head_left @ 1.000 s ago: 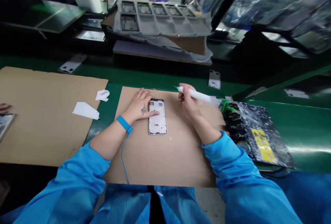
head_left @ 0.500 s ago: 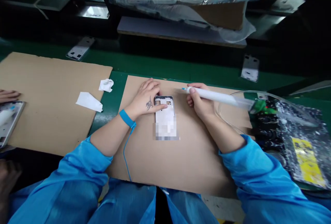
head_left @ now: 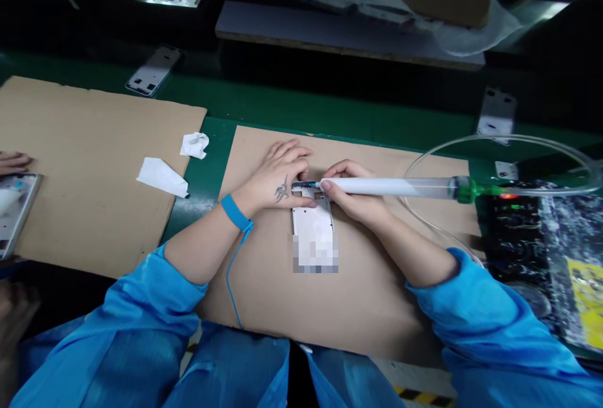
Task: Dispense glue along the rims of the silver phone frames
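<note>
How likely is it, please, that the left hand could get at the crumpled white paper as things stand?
Probably yes: only flat cardboard and green table seem to lie between the left hand and the crumpled white paper, though the hand would have to leave the phone frame.

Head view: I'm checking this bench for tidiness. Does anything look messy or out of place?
Two white scraps, one crumpled, straddle the right edge of the left cardboard sheet like litter. The dark box at far right looks blotched with white. The phone frame's lower end is pixelated, so I can't judge it.
</note>
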Demonstrator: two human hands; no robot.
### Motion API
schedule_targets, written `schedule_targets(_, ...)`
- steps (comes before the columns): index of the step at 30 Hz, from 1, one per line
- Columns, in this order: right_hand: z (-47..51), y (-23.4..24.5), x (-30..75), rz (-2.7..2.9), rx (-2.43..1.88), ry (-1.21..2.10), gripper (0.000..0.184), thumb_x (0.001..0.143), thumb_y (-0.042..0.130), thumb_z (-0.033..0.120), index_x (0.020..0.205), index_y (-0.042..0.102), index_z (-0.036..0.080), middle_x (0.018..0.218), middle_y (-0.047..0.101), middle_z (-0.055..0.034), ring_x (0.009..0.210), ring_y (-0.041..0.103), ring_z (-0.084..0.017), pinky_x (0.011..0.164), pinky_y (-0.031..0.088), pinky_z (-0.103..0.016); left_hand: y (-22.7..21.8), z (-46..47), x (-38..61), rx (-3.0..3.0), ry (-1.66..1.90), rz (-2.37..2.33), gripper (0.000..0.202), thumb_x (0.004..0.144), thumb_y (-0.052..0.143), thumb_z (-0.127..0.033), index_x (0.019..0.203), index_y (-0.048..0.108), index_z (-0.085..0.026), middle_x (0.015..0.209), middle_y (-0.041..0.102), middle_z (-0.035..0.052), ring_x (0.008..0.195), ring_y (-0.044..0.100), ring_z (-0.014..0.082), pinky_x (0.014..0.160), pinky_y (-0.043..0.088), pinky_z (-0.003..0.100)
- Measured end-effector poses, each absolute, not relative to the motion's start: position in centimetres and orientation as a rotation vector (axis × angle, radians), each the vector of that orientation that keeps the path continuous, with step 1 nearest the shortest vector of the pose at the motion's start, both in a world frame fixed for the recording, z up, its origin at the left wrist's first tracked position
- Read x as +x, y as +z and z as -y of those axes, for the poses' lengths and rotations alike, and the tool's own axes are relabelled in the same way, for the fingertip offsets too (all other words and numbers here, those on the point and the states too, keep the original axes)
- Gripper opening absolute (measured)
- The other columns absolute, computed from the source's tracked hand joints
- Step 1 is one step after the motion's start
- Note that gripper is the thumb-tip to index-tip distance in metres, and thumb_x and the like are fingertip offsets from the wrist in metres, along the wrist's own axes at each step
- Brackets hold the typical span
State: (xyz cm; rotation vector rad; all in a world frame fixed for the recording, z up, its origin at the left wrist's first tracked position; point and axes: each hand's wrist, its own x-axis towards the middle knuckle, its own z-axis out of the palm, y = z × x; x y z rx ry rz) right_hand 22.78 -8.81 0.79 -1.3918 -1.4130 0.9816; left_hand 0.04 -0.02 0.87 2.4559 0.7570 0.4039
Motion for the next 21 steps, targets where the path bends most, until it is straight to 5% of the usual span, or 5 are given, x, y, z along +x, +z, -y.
schedule_targets(8, 8.74, 0.71, 22.72, 1.49, -1.453, 0.914, 0.035, 0.083, 0.091, 0.056, 0.09, 0.07, 0.029, 0.08, 0.078, -0.0033, 0.064, 0.068, -0.02, 0.058, 0.054, -0.032, 0.34, 0.07, 0.13, 2.456, 0.449, -0.746, 0.059, 0.073, 0.103, -0.063, 0.096, 0.066, -0.023, 0.165, 0.065, 0.0158, 0.171, 0.039, 0.0501, 0.141, 0.027, 0.074)
schedule_targets(21, 8.79, 0.54, 22.88, 1.502, -1.444, 0.925, 0.035, 0.084, 0.092, 0.055, 0.091, 0.07, 0.029, 0.081, 0.077, -0.0027, 0.065, 0.067, -0.019, 0.06, 0.055, -0.033, 0.38, 0.07, 0.19, 2.439, 0.447, -0.746, 0.058, 0.073, 0.103, -0.062, 0.095, 0.065, -0.024, 0.166, 0.064, 0.0159, 0.172, 0.039, 0.0492, 0.142, 0.025, 0.075)
